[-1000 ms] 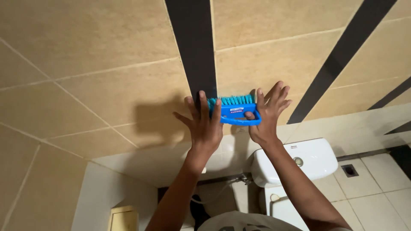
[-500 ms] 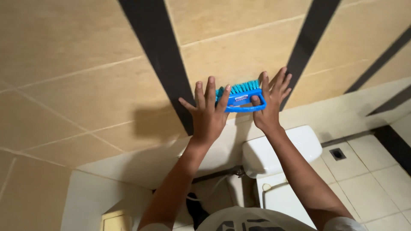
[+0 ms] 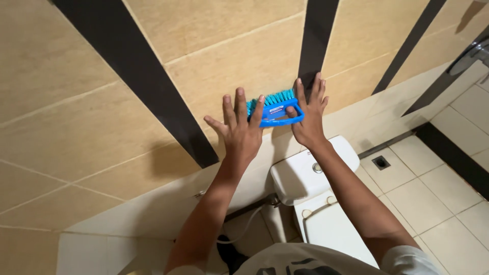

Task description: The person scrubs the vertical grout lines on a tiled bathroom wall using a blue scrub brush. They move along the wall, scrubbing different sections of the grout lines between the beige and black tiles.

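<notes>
A blue scrubbing brush (image 3: 275, 108) with turquoise bristles is pressed bristles-first against the beige tiled wall (image 3: 219, 56). My left hand (image 3: 240, 128) lies flat on its left end with the fingers spread. My right hand (image 3: 308, 113) presses on its right end, fingers stretched up along a black wall stripe (image 3: 316, 35). Both palms push the brush between them against the tiles.
Below my arms stands a white toilet with its cistern (image 3: 305, 170) and closed lid (image 3: 331, 229). A hose (image 3: 244, 229) runs at the wall's foot. A floor drain (image 3: 380, 162) sits in the pale floor tiles. A metal fitting (image 3: 471, 56) shows at the upper right.
The brush and both hands have slid to the right along the wall, from the left black stripe to the beige tile beside the second stripe. My view has swung right too.
</notes>
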